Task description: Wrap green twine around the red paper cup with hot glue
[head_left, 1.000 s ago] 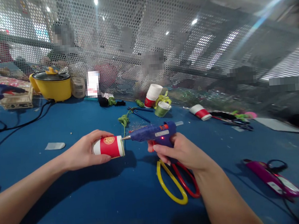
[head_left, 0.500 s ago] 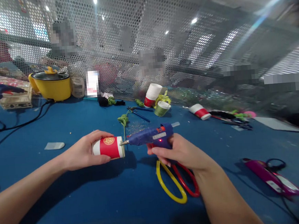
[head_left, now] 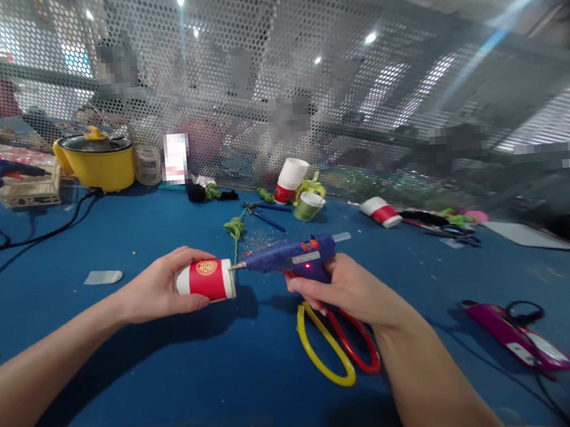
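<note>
My left hand [head_left: 160,289] grips the cup [head_left: 207,282], sideways above the surface [head_left: 180,379], toward its near edge. My right hand [head_left: 344,284] is wrapped round the glue gun [head_left: 291,256], nozzle [head_left: 238,266] at the cup's rim. Scissors [head_left: 346,380] lie nearer that edge.

Yellow pot [head_left: 102,167] beside clear jar [head_left: 148,166]

- paper cup [head_left: 215,287] at 8 o'clock looked like smooth paper, red band pretty matt
- glue gun [head_left: 278,257] at 6 was dullish blue plastic, nozzle [head_left: 240,265] bare metal
- green yarn [head_left: 235,227] around 9 seemed soft and fuzzy
- loop handles [head_left: 347,366] near half past 5 were smooth, glossy plastic
- yellow pot [head_left: 106,169], half past 9ish, had a shiny plastic look
- tabletop [head_left: 179,373] toward 7 was mostly matt
</note>
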The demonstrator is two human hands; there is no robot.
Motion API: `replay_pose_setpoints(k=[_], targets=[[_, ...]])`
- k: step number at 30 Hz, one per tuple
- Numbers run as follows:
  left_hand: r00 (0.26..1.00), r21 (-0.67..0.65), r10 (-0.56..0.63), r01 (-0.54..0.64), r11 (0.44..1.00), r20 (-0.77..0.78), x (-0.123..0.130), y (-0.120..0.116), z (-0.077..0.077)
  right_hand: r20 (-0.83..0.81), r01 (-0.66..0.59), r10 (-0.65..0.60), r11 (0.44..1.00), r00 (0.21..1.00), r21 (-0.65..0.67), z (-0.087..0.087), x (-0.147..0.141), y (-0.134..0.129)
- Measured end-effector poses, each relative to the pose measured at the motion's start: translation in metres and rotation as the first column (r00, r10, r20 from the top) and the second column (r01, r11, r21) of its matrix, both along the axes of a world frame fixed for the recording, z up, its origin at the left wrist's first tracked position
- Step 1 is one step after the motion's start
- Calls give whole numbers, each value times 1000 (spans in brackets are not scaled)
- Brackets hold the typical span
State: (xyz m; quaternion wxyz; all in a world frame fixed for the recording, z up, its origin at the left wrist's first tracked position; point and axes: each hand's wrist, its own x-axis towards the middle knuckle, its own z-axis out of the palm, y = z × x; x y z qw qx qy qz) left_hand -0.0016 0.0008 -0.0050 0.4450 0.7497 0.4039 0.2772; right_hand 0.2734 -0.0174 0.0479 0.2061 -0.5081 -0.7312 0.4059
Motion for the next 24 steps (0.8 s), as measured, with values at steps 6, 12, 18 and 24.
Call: replay_pose_setpoints(k=[6, 12, 18, 24], targets=[[1000, 4, 0, 0, 1000, -15, 0, 0, 1, 5, 2, -2, 1000, 1000, 2, -2, 1, 1], [1000, 20, 1, 0, 1000, -21, 2, -1, 1, -1, 1, -1, 1000, 1000, 6, -1, -1, 2], [999, 20, -1, 2, 1000, -39, 1, 1, 1, 5, -7, 6, 1000, 1000, 26, -1, 0, 3], [999, 51, -2, 4, 999, -43, 0, 0, 1, -40, -36, 34, 999, 999, -37, -2, -1, 2]])
